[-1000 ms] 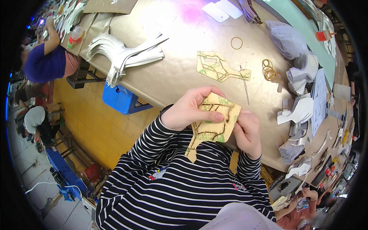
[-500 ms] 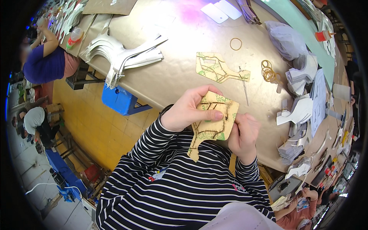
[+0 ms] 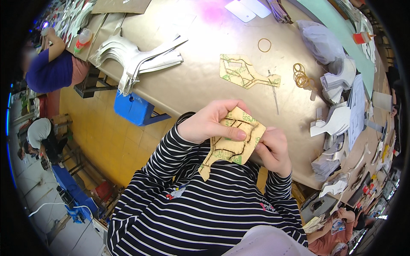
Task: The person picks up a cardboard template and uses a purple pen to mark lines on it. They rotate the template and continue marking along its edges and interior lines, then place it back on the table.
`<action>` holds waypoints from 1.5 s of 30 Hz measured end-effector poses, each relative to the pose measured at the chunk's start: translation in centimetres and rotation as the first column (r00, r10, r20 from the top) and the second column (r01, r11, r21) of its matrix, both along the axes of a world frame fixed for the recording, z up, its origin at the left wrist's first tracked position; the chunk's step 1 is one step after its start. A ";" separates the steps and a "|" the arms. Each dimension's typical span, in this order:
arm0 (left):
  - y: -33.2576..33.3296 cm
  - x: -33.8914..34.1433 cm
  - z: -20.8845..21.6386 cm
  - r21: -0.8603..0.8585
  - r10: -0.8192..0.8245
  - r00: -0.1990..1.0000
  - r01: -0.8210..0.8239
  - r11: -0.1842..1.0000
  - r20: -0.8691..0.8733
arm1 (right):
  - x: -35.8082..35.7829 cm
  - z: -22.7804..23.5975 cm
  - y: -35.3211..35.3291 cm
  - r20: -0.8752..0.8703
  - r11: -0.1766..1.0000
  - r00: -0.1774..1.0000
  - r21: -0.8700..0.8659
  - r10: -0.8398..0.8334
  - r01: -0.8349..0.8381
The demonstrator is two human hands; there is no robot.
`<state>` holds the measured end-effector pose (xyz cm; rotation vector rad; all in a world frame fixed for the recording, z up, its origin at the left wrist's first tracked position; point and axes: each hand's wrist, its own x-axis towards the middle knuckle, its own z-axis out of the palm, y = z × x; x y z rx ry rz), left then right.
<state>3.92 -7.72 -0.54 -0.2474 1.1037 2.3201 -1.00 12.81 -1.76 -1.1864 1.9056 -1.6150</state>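
A stack of curved white flat pieces [image 3: 128, 57] lies to the left of, and farther from the person than, a tan, green-printed, paddle-shaped flat piece with dark slotted lines [image 3: 228, 147], and a blue plastic stool [image 3: 132, 107] stands lower down, to the left of that paddle-shaped piece. On the paddle-shaped piece's left side the bare left hand [image 3: 209, 123] closes over it, thumb flat on the broad face, fingers mostly hidden behind. The piece itself is raised between the two hands, just by the near edge of the gold-brown table [image 3: 179, 91]; its long axis runs diagonally, broad end up and right, narrow tail pointing down and left toward the striped shirt [image 3: 205, 205]. The left hand is nearer its middle and tail, and the tail hangs free. Beyond it a matching tan flat piece [image 3: 245, 76] lies with its tail pointing right, a thin grey rod [image 3: 275, 100] at that tail. At the paddle-shaped piece's right edge the bare right hand [image 3: 273, 150] is curled, fingertips nearly together; whether they pinch the rim cannot be told. Farther right of it lie brown rubber bands [image 3: 299, 79].
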 end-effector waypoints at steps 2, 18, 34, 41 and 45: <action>0.1 0.0 0.0 -0.006 -0.010 1.000 0.010 1.000 -0.002 | 0.0 -0.1 0.0 0.047 1.000 0.999 -0.013 0.018 -0.018; 1.2 1.1 0.9 -0.132 0.102 0.992 -0.111 0.985 -0.067 | 3.1 1.3 -0.3 0.373 0.955 0.881 0.073 -0.292 0.286; 0.7 1.7 -6.8 0.199 -0.049 0.982 0.012 0.980 0.185 | 1.1 -1.3 0.6 0.830 0.982 0.553 0.160 -0.076 -0.104; 1.2 1.8 -8.5 0.176 -0.084 0.979 0.051 0.983 0.186 | 2.6 -3.7 1.2 0.815 0.974 0.556 0.224 -0.160 -0.047; 1.5 2.2 -8.5 0.222 -0.069 0.983 0.030 0.975 0.170 | 2.7 -4.0 1.5 0.662 0.966 0.742 0.246 -0.105 -0.082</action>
